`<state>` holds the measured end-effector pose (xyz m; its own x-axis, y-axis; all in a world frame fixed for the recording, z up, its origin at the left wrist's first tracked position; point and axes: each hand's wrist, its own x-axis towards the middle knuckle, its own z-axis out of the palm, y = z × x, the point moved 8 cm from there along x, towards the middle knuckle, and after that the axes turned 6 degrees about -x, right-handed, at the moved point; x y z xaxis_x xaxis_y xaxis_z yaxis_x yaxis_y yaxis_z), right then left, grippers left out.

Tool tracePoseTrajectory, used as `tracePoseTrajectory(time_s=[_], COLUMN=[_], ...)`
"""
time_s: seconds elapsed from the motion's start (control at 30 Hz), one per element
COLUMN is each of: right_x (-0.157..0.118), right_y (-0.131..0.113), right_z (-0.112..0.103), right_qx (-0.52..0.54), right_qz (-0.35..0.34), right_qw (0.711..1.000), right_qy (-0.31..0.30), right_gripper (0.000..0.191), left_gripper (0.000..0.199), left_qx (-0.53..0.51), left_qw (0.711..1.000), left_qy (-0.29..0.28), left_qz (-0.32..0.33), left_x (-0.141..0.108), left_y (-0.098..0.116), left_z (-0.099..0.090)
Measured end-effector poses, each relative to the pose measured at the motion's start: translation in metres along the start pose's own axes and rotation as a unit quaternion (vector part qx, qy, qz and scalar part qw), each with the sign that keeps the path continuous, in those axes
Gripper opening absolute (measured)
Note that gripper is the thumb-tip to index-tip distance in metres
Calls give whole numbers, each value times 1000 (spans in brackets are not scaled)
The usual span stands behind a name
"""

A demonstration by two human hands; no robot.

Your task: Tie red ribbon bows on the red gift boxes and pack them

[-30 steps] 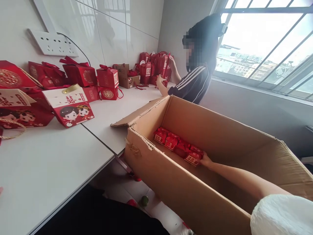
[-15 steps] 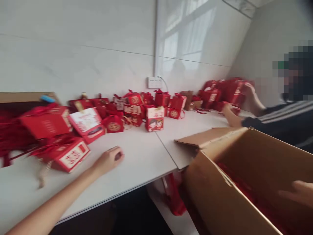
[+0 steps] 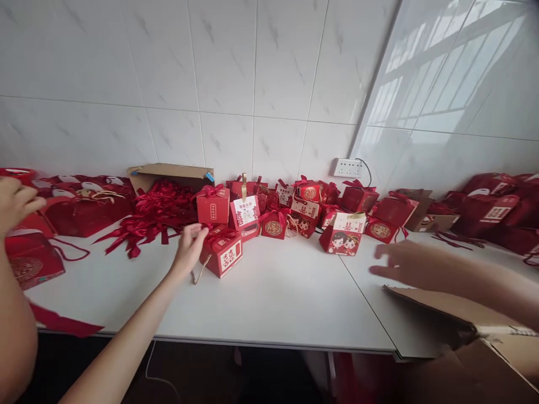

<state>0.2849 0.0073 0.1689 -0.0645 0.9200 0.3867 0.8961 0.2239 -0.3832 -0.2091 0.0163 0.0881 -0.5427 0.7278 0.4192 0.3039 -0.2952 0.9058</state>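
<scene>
My left hand (image 3: 189,249) is at the left side of a red box with a pale double-happiness panel (image 3: 223,252), its fingertips by the box's ribbon. Whether it grips the ribbon is hard to tell. My right hand (image 3: 391,262), somewhat blurred, hangs over the table with fingers apart and nothing in it. To its left stands a box with two cartoon faces (image 3: 344,235). Another red box (image 3: 213,206) rests above the double-happiness one, beside a white-topped box with a gold loop (image 3: 245,216).
An open cardboard box (image 3: 475,370) is at the lower right. Red ribbons (image 3: 160,205) spill from a carton against the wall. Another person's hand (image 3: 19,202) and arm are at the far left, near red bags (image 3: 84,207). A socket strip (image 3: 348,167) is on the wall.
The view has swung left. My left hand has moved to the double-happiness box, its fingers loosened. My right hand has come out of the cardboard box to above the table.
</scene>
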Motion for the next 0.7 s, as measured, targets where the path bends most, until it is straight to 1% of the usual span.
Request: tracePoseTrajectory(time_s=[0.03, 0.07, 0.1, 0.13, 0.17, 0.2, 0.27, 0.3, 0.33, 0.37, 0.43, 0.47, 0.5, 0.53, 0.57, 0.6, 0.63, 0.67, 0.7], right_x=[3, 1, -3, -7, -8, -7, 2, 9, 17, 25, 38, 42, 43, 43, 40, 35, 30, 24, 18], right_y=[-23, -48, -70, -89, -104, -117, -132, -135, -135, -132, -124, -119, -115, -112, -109, -108, -107, -108, -109], right_z=[27, 60, 85, 105, 120, 131, 144, 147, 149, 150, 153, 154, 155, 156, 158, 161, 164, 167, 170], right_qx=[-26, -97, -147, -172, -178, -160, -106, -83, -68, -60, -46, -39, -31, -22, -9, 8, 29, 50, 71], right_qz=[-25, -71, -109, -137, -149, -156, -155, -151, -145, -137, -113, -98, -85, -72, -59, -48, -39, -33, -34], right_qw=[997, 979, 956, 937, 928, 928, 936, 940, 942, 943, 940, 935, 929, 922, 911, 897, 881, 863, 844], right_qy=[-68, -166, -230, -271, -291, -298, -297, -295, -295, -298, -320, -338, -359, -380, -408, -439, -471, -502, -531], right_gripper=[29, 25, 24, 25, 26, 26, 23, 20, 17, 14, 11, 14, 17, 23, 31, 44, 63, 83, 98], left_gripper=[34, 37, 42, 48, 53, 57, 61, 59, 54, 48, 38, 36, 37, 40, 45, 50, 54, 56, 57], left_qx=[-1, -5, -9, -12, -16, -24, -48, -59, -64, -61, -33, -21, -17, -22, -35, -51, -67, -80, -91], left_qw=[1000, 999, 999, 998, 997, 995, 982, 973, 967, 967, 977, 980, 979, 973, 962, 948, 932, 917, 906], left_qy=[-16, -33, -45, -53, -64, -85, -161, -201, -228, -236, -208, -197, -204, -230, -269, -310, -349, -381, -401], left_qz=[-6, -14, -22, -28, -37, -51, -86, -94, -90, -73, -25, -11, -10, -19, -32, -48, -65, -85, -104], left_x=[-3, -9, -16, -24, -33, -41, -59, -66, -70, -70, -63, -58, -54, -52, -52, -54, -57, -61, -65], left_y=[-7, -13, -15, -15, -13, -10, -3, 2, 8, 14, 21, 21, 19, 15, 11, 7, 4, 1, -2], left_z=[3, 6, 10, 13, 16, 20, 32, 38, 43, 45, 47, 51, 59, 70, 84, 98, 112, 124, 136])
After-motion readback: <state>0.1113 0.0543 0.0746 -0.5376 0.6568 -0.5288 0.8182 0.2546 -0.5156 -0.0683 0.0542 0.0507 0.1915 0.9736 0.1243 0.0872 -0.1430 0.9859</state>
